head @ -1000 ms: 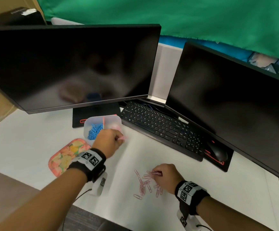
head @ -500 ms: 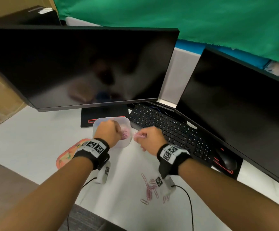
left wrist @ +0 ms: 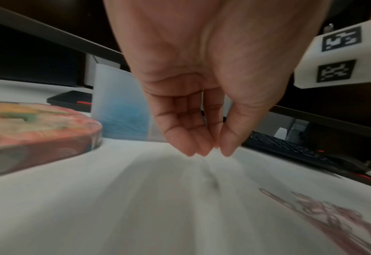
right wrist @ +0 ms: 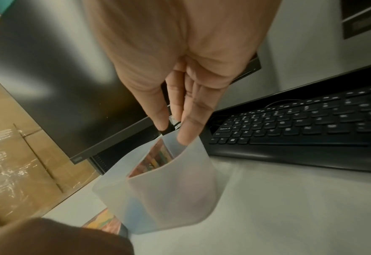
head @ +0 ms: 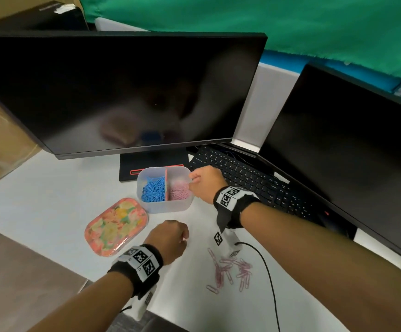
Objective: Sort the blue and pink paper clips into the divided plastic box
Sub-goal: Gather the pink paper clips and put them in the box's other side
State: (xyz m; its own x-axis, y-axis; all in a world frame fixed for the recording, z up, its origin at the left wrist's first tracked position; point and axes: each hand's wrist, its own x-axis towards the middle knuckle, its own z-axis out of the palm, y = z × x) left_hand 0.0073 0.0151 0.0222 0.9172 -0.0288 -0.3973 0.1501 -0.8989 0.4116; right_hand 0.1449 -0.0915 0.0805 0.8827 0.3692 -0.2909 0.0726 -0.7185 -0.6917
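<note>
**A:** On the white desk [head: 51,200], what can be read?

**B:** Little. Both wrist bands carry black-and-white square code tags, and the keyboard [head: 254,180] has letter keys too small to read in the head view. The writing on the dark box at top left is blurred.

**A:** Where are the clips?

**B:** The divided plastic box [head: 166,207] stands before the left monitor's [head: 123,92] foot. The blue paper clips [head: 153,190] fill its left compartment, the pink paper clips [head: 179,191] its right. The loose pink clips [head: 230,271] lie scattered nearer the person, beside a black cable [head: 266,267].

**A:** And each grip?

**B:** The right hand [head: 206,185] sits at the box's right rim, fingers [right wrist: 189,134] straight, thumb close by; I cannot tell whether a clip is between them. The left hand [head: 168,240] hovers over bare desk, fingertips [left wrist: 197,148] drawn together around nothing.

**A:** The room?

**B:** 2 dark monitors, a green cloth [head: 266,20] behind, cardboard at left, a floral lid [head: 115,226] left of the box.
</note>
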